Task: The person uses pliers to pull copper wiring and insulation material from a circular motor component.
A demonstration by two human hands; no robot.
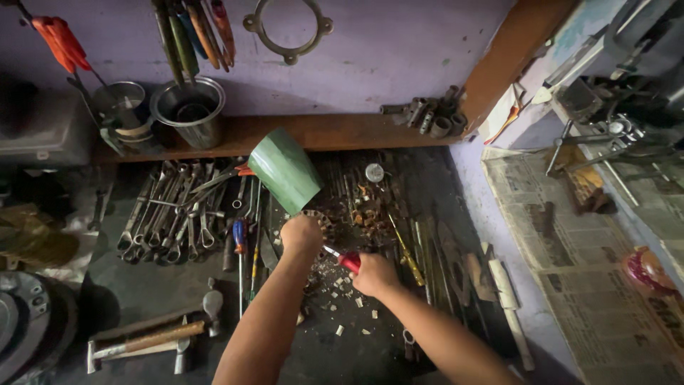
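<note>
Dark workbench [128, 292] crowded almost edge to edge; only a bare patch at the front left corner, beside two hammers [153, 341]. Along the right edge, newspaper sheets [584, 278], grey print with a red-and-yellow picture. Middle of the bench: green tapered metal can [285, 171], tilted, gripped from below by the closed left hand [302, 235]. Right hand [373, 274] fisted round a red-handled screwdriver [343, 258], tip towards the left hand. Spanners [174, 214] just left.
</note>
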